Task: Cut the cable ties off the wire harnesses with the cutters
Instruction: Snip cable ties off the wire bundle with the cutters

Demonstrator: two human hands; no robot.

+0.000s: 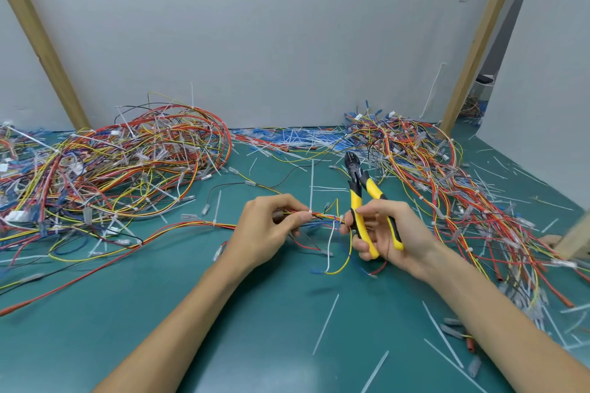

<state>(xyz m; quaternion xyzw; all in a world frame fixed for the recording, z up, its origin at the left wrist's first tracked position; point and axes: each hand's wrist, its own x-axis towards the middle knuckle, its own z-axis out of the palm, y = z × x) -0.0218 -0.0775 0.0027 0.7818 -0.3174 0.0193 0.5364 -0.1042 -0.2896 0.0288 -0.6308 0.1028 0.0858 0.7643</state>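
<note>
Midway, left hand (271, 226) pinching a wire harness (322, 217) at its white cable tie (311, 198), right hand (388, 233) gripping yellow-handled cutters (364, 198), blades raised beyond it.

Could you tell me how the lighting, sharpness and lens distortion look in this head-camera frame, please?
Head view: lighting is soft and even, with only faint shadows on the green mat and no strong glare. Wide-angle distortion makes the wooden posts lean outward. The cutters in the right hand and the harness held by the left hand are fairly sharp; the edges look soft.
</note>
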